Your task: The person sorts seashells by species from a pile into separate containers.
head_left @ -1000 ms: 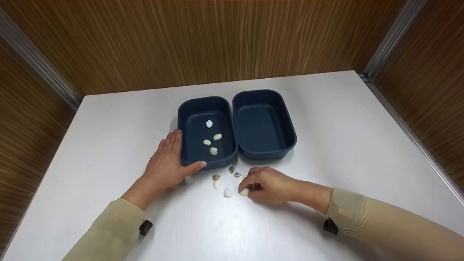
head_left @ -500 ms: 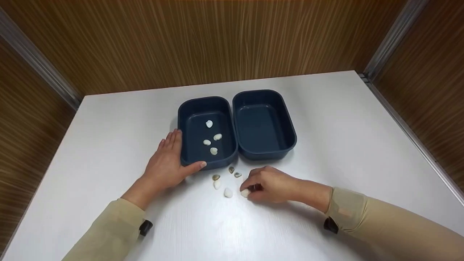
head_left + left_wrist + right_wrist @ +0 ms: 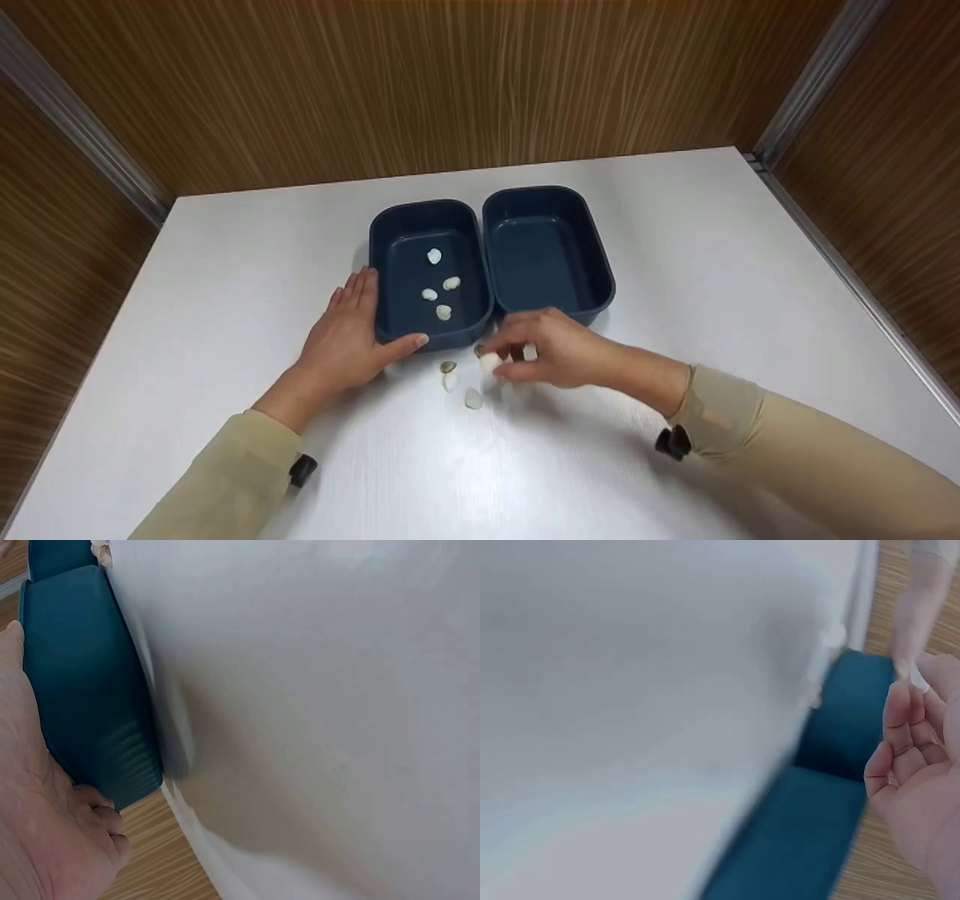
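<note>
Between thumb and fingers, the right hand pinches a white shell above the table, just in front of the two blue containers. In the right wrist view that hand shows curled fingers with a bit of white shell at their tips. With its fingers straight, the left hand rests against the left side and front corner of the left container. Several pale shells lie inside that container. Near the right hand, a white shell, another white shell and a brownish shell lie on the table.
The right container stands side by side with the left one and holds nothing visible. Another brownish shell is partly covered by the right hand's fingers. Wood-patterned panels rise behind the white table and at both sides.
The right hand has lifted the white shell off the table and moved up and slightly left towards the containers. The left hand stays in place.
</note>
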`<state>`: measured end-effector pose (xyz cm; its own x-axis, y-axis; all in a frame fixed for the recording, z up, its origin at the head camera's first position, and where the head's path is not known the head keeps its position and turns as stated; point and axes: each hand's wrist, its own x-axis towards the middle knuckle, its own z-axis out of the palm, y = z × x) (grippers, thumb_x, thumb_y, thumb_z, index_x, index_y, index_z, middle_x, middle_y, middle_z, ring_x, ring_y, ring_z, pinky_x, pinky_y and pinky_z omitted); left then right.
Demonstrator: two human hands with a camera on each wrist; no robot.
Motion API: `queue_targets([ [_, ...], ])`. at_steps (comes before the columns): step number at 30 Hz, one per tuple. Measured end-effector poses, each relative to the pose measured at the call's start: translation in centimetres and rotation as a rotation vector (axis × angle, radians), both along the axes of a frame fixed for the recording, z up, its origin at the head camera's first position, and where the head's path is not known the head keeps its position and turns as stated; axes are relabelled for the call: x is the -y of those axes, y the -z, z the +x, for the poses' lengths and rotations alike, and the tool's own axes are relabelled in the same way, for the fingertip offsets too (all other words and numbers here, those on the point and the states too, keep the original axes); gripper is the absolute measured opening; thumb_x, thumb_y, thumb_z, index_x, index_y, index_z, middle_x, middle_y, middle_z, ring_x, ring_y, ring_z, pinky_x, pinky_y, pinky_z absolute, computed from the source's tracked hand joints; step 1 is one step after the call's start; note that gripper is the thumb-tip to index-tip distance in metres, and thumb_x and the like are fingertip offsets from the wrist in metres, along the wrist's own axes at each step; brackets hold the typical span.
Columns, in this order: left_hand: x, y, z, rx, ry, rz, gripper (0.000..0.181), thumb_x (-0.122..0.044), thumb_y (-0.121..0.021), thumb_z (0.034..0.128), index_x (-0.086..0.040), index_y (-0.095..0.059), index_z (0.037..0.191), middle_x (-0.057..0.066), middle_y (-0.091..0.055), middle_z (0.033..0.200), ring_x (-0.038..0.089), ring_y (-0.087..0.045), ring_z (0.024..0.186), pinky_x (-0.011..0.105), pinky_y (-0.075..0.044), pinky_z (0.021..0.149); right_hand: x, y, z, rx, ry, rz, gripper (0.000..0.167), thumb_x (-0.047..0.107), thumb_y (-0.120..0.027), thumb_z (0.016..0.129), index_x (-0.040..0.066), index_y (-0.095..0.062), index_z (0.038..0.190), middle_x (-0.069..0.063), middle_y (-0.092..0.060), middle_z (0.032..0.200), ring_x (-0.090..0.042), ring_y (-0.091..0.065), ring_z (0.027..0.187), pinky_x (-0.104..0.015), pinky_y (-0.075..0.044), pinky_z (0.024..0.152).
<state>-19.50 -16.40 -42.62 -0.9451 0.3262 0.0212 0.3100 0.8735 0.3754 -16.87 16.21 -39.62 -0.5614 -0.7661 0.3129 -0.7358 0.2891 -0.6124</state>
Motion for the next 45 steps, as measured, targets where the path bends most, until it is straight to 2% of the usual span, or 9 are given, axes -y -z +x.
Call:
queue_targets([
  [7,0.1,0.0,-0.1,0.001,0.002,-0.002,0.131,-0.086,-0.054,0.0897,0.01,-0.008,0.165,0.028,-0.011,0.173,0.039,-0.01,0.162,0.054,-0.01,0.13,2.3,-3.1,-3.2,-0.051,0.061,-0.031,0.02,0.01,-0.081,0.094,0.007,-0.081,0.113,-0.004,-0.073,0.095,-0.021,-0.069,0.085,-0.029,-0.056,0.075],
  [13,0.0,-0.1,0.0,0.005,0.007,-0.005,0.131,-0.086,-0.054,0.0897,0.01,-0.008,0.165,0.028,-0.012,0.173,0.038,-0.01,0.162,0.054,-0.01,0.13,4.2,-4.2,-6.2,-0.052,0.118,-0.039,0.021,0.011,-0.08,0.095,0.005,-0.081,0.114,-0.006,-0.072,0.095,-0.023,-0.066,0.086,-0.036,-0.057,0.076],
  [19,-0.1,-0.1,0.1,0.026,0.008,-0.014,0.133,-0.092,-0.048,0.0877,0.008,-0.006,0.166,0.026,-0.01,0.174,0.036,-0.009,0.163,0.053,-0.009,0.131,5.5,-3.7,-8.8,-0.015,0.173,-0.064,0.024,0.012,-0.081,0.096,0.003,-0.079,0.118,-0.007,-0.071,0.095,-0.019,-0.063,0.084,-0.031,-0.054,0.074],
  [28,0.0,-0.1,0.3,0.02,0.012,-0.022,0.132,-0.089,-0.05,0.0888,0.008,-0.006,0.166,0.026,-0.01,0.174,0.037,-0.008,0.163,0.053,-0.008,0.131,7.0,-2.4,-11.3,0.012,0.25,-0.047,0.026,0.013,-0.08,0.097,0.002,-0.079,0.12,-0.01,-0.074,0.102,-0.022,-0.066,0.092,-0.033,-0.055,0.081],
  [38,0.0,-0.2,0.3,0.025,0.012,-0.028,0.132,-0.091,-0.048,0.0884,0.008,-0.006,0.166,0.025,-0.01,0.175,0.036,-0.009,0.163,0.053,-0.009,0.131,7.8,-1.5,-12.7,0.063,0.309,0.026,0.027,0.016,-0.08,0.098,0.003,-0.078,0.122,-0.011,-0.072,0.105,-0.021,-0.065,0.094,-0.032,-0.054,0.084],
  [45,-0.1,-0.3,0.2,0.028,0.013,-0.026,0.133,-0.093,-0.045,0.0876,0.007,-0.006,0.166,0.025,-0.01,0.175,0.035,-0.008,0.163,0.053,-0.009,0.131,8.1,-1.1,-13.6,0.045,0.347,0.042,0.023,0.014,-0.079,0.097,0.004,-0.079,0.118,-0.012,-0.072,0.105,-0.024,-0.065,0.097,-0.035,-0.054,0.089],
])
